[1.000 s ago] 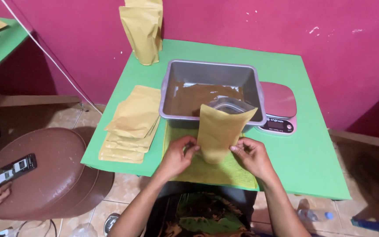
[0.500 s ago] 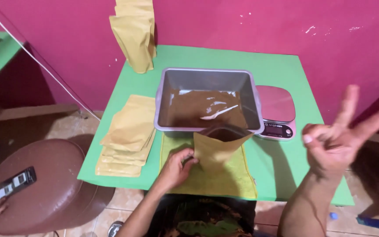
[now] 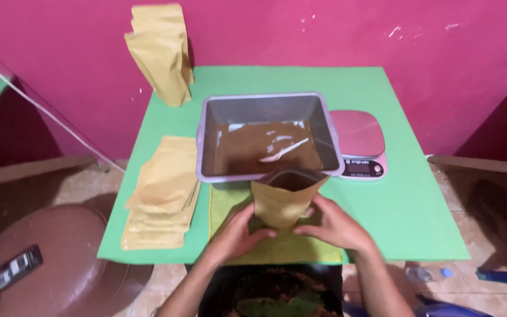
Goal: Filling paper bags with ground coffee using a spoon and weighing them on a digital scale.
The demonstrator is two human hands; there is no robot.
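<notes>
Two bare hands hold one tan paper stand-up pouch (image 3: 284, 201) upright at the near edge of the green square table (image 3: 418, 205), with its mouth open. The left hand (image 3: 240, 233) curls around the pouch's lower left corner, fingers closed on the paper; the right hand (image 3: 334, 224) cups the lower right side, fingers partly bent and pressed against it. The pouch stands on a yellow-green cloth (image 3: 227, 202) spread on the table, just in front of a grey rectangular plastic tub (image 3: 265, 105) that holds brown powder (image 3: 242, 149) and a white plastic spoon (image 3: 283, 150) lying in it. To the right of the tub, touching or just beside it, sits a pink kitchen scale (image 3: 359, 136). Left of the cloth lies a loose stack of flat tan pouches (image 3: 162, 196). At the far left corner several filled tan pouches (image 3: 159, 50) stand upright against the pink wall (image 3: 324, 29). Near left, off the table, is a round brown stool (image 3: 60, 258).
</notes>
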